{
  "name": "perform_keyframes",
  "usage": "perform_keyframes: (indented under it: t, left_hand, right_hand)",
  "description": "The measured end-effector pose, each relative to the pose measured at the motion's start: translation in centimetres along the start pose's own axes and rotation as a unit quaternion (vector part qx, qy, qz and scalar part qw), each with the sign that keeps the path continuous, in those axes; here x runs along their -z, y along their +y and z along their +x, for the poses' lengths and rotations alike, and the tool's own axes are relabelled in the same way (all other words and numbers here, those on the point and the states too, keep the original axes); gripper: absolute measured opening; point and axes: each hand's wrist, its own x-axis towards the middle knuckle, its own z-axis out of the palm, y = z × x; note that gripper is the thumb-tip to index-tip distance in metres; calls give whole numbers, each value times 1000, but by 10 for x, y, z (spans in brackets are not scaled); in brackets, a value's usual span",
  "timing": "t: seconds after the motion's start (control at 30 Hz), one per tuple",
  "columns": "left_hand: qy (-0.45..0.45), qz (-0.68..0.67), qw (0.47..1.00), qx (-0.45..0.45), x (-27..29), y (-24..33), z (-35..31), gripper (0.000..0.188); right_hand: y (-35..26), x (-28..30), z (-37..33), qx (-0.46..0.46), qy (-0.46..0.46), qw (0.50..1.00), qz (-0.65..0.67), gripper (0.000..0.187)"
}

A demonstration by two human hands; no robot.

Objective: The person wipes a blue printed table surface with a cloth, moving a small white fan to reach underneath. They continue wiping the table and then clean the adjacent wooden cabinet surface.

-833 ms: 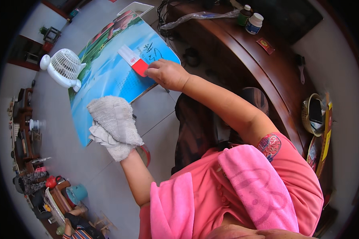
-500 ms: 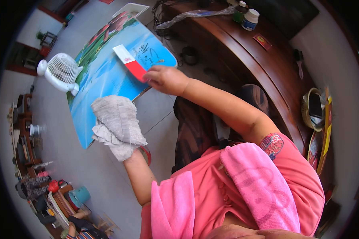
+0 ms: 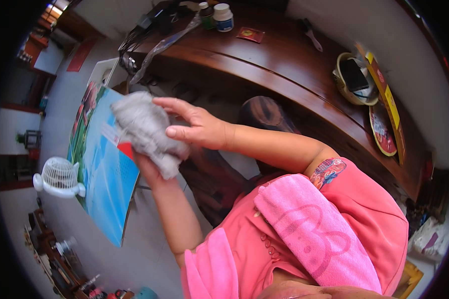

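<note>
A crumpled grey cloth (image 3: pixel 146 127) covers my left hand (image 3: pixel 150 167), which holds it up over the inner edge of a small picture-topped table (image 3: pixel 105 189). The fingers of that hand are hidden by the cloth; only its lower palm and wrist show. Close against the cloth is my right hand (image 3: pixel 192 123), open, thumb and fingers spread apart; its fingertips seem to touch the fabric. On the tabletop, partly behind the cloth, lies a flat red and white strip (image 3: pixel 126 149), its white end blurred.
A white fan (image 3: pixel 58 178) stands at the table's left edge. Along the far side runs a dark wooden cabinet (image 3: pixel 279 55) with a white bottle (image 3: pixel 223 18), a red packet (image 3: pixel 250 34), a brush (image 3: pixel 311 36) and a basket (image 3: pixel 340 82). A pink towel (image 3: pixel 309 224) hangs over my chest.
My right hand has let go of the red and white strip and moved to the cloth, fingers spreading. My left hand has lifted with the cloth. The view has turned toward the cabinet.
</note>
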Motion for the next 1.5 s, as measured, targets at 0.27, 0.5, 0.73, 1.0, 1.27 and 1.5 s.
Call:
perform_keyframes:
  t: [0.27,0.5,0.73,1.0,1.27,1.5]
  left_hand:
    - [-17,-147,985,85,-98,-93,102,54]
    - [-32,-162,977,134,-53,-145,127,46]
    - [-38,-168,974,148,-39,-145,140,45]
    - [-34,-159,977,139,-37,-137,145,44]
    - [-32,-209,964,163,-29,-138,143,41]
    - [20,-187,969,158,-27,-142,143,44]
  right_hand:
    - [29,156,-15,-47,251,938,-234,45]
    - [81,306,-5,-139,262,763,-574,43]
    - [105,362,39,-235,92,729,-636,48]
    - [96,360,40,-168,67,691,-700,31]
    - [82,333,26,-198,280,910,-233,27]
    - [32,247,60,-172,193,965,-43,25]
